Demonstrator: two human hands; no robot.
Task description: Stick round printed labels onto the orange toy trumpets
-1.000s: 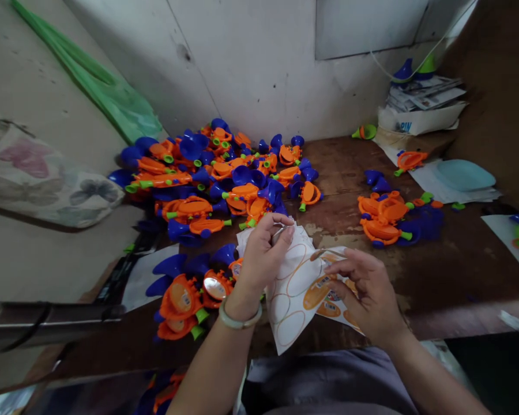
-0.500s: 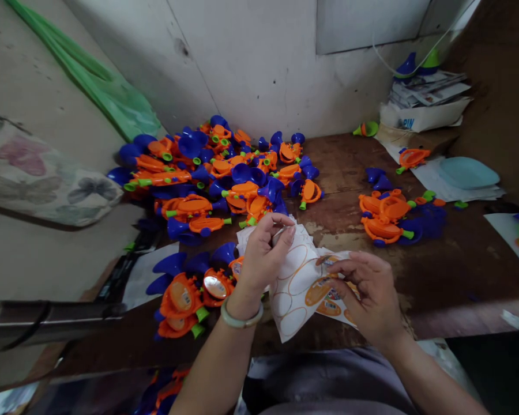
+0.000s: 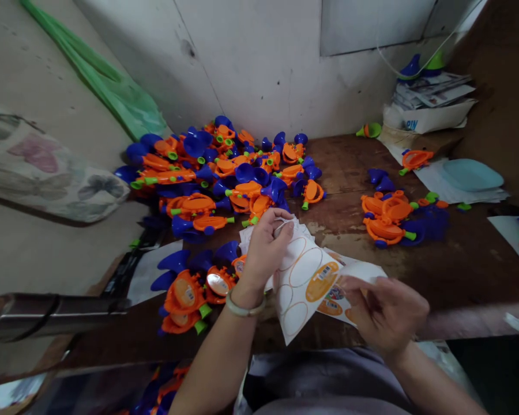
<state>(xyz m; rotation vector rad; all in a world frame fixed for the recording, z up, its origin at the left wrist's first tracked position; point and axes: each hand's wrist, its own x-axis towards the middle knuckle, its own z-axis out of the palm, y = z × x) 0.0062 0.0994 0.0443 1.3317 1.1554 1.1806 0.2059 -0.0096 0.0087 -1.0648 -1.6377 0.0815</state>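
Observation:
A white sticker sheet [image 3: 303,276] with oval cut-outs and a few orange stickers lies tilted over the table's near edge. My left hand [image 3: 266,248] pinches the top corner of the sheet stack between thumb and fingers; a pale bangle sits on that wrist. My right hand [image 3: 387,314] is curled at the sheet's lower right part, fingers on a lifted flap. Just left of my left hand lie orange and blue toy trumpets [image 3: 190,291], some with stickers on them.
A big heap of orange, blue and green toy trumpets [image 3: 225,173] fills the table's back left. A smaller group [image 3: 389,216] lies to the right. Papers and a box [image 3: 428,109] stand at the back right, with a pale blue lid [image 3: 471,173]. A metal tube [image 3: 47,314] crosses at left.
My right hand has dropped lower and to the right and now lifts a flap of the sheet. My left hand keeps its pinch on the top corner. The view shifted slightly.

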